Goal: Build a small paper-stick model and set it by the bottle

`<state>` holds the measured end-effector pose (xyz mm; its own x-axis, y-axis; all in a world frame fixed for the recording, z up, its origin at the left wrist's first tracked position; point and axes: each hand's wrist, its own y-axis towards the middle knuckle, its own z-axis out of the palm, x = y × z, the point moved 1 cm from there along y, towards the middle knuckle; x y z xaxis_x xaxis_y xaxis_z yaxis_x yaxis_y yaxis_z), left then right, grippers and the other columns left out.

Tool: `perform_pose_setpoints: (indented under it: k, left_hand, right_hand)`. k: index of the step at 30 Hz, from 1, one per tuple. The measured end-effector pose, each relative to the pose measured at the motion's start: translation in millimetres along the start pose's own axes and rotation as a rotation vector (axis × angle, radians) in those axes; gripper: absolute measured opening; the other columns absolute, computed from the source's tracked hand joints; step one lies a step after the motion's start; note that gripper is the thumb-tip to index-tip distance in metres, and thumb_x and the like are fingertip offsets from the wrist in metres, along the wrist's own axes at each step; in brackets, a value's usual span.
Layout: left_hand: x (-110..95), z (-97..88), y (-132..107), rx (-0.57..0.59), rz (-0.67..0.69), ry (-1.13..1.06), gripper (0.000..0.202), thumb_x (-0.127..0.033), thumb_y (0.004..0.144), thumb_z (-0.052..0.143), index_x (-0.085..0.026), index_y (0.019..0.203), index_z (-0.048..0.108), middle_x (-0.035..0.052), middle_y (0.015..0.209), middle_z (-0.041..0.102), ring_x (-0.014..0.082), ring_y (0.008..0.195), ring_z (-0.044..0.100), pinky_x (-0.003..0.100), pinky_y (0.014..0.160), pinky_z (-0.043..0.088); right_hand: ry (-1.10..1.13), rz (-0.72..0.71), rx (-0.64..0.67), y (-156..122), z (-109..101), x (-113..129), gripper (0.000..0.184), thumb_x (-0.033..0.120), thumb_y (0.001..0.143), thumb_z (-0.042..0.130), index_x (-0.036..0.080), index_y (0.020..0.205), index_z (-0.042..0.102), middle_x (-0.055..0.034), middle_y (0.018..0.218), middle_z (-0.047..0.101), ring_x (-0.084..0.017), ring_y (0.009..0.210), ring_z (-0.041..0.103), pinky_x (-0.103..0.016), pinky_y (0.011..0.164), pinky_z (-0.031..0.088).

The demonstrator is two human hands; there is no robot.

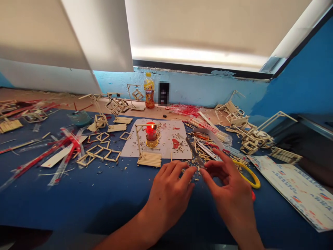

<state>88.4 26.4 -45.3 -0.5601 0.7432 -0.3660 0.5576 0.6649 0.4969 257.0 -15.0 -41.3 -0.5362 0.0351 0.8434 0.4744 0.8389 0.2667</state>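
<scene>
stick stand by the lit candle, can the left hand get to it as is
Probably yes: the left hand is close to the stick stand, with nothing visibly in the way; the lit candle stands beyond its base.

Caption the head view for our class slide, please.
Bare left hand and bare right hand over a blue tabletop, a lit red cylindrical candle on white paper beyond.

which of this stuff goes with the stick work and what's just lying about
Likely in the work:
stick stand, just beyond the left hand
lit red candle, on white paper
square stick frames

Probably just lying about:
drink bottle, by the wall
printed sheet, beyond the right hand
red plastic wrapping
</scene>
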Motion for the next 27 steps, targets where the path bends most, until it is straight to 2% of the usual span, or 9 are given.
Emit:
perform_pose_setpoints:
  k: [3,7,10,13,16,20,22,24,27]
  left_hand:
    - [-2.8,3.7,1.4,0.045,0.042,-0.007,0.035,-0.016,0.095,0.066,-0.024,0.128,0.061,0.0056,0.124,0.071,0.0267,0.115,0.065,0.047,0.098,0.058]
    - [-1.4,-4.0,-1.2,0.103,0.025,-0.065,0.059,-0.017,0.092,0.071,-0.028,0.147,0.05,0.0062,0.137,0.066,0.0277,0.127,0.061,0.05,0.108,0.054]
    - [8.9,-22.2,-14.8,0.115,-0.03,-0.117,0.073,-0.022,0.09,0.075,-0.032,0.154,0.04,0.0051,0.148,0.059,0.0262,0.136,0.056,0.046,0.113,0.052]
    - [26.3,-45.5,-40.4,0.061,-0.12,-0.092,0.063,-0.024,0.094,0.071,-0.03,0.151,0.045,0.0044,0.141,0.063,0.0207,0.127,0.063,0.036,0.11,0.054]
    - [41.8,-67.5,-70.6,-0.123,-0.118,-0.027,0.033,-0.019,0.098,0.063,-0.024,0.131,0.062,0.0045,0.121,0.069,0.015,0.111,0.068,0.025,0.102,0.054]
    - [48.7,-82.8,-102.6,-0.299,-0.017,-0.029,0.018,-0.001,0.09,0.063,-0.016,0.098,0.068,0.0023,0.087,0.07,0.0113,0.082,0.068,0.021,0.079,0.055]
    - [45.4,-80.6,-113.9,-0.319,0.087,-0.039,0.018,0.002,0.086,0.066,-0.014,0.093,0.067,0.001,0.076,0.069,0.0114,0.07,0.066,0.022,0.068,0.055]
    - [38.8,-71.3,-123.0,-0.28,0.193,-0.04,0.017,0.001,0.088,0.065,-0.015,0.092,0.068,0.0002,0.07,0.071,0.0124,0.061,0.065,0.026,0.061,0.054]
    - [26.9,-51.4,-131.3,-0.189,0.196,-0.046,0.017,-0.008,0.096,0.056,-0.019,0.095,0.069,-0.0011,0.066,0.072,0.0141,0.052,0.064,0.03,0.055,0.054]
  right_hand:
    - [-0.226,-0.046,-0.059,27.3,-22.5,-9.8,0.052,0.037,0.09,0.07,0.031,0.14,0.057,-0.0022,0.097,0.077,-0.023,0.081,0.076,-0.039,0.079,0.06]
    - [-0.583,-0.241,0.218,76.7,-50.4,-38.6,0.055,0.023,0.093,0.06,0.023,0.148,0.052,-0.0048,0.092,0.077,-0.026,0.079,0.075,-0.04,0.075,0.057]
    - [-0.679,-0.308,0.297,89.1,-56.3,-50.3,0.053,0.024,0.097,0.056,0.02,0.15,0.052,-0.0102,0.102,0.076,-0.032,0.091,0.074,-0.046,0.08,0.057]
    - [-0.686,-0.476,0.196,65.3,-47.6,-31.4,0.049,0.029,0.099,0.057,0.016,0.147,0.054,-0.0172,0.125,0.071,-0.037,0.114,0.068,-0.054,0.096,0.054]
    - [-0.398,-0.634,0.115,18.1,-29.5,9.3,0.041,0.02,0.099,0.059,0.019,0.14,0.056,-0.0122,0.128,0.07,-0.027,0.119,0.066,-0.043,0.102,0.054]
    - [-0.055,-1.055,0.317,-36.7,4.6,47.7,0.034,0.006,0.097,0.054,0.015,0.128,0.062,-0.0032,0.097,0.078,-0.017,0.097,0.071,-0.027,0.096,0.057]
    - [-0.065,-1.08,0.436,-47.3,21.7,47.6,0.035,0.003,0.097,0.05,0.011,0.129,0.063,-0.0047,0.097,0.08,-0.019,0.093,0.074,-0.029,0.092,0.06]
    - [-0.156,-0.974,0.524,-47.0,34.8,40.6,0.047,-0.002,0.096,0.043,0.009,0.14,0.057,-0.0098,0.114,0.079,-0.022,0.107,0.073,-0.033,0.096,0.062]
    - [-0.33,-0.885,0.679,-37.4,43.8,35.0,0.068,-0.01,0.089,0.038,0.012,0.153,0.045,-0.0126,0.133,0.072,-0.026,0.124,0.067,-0.042,0.104,0.06]
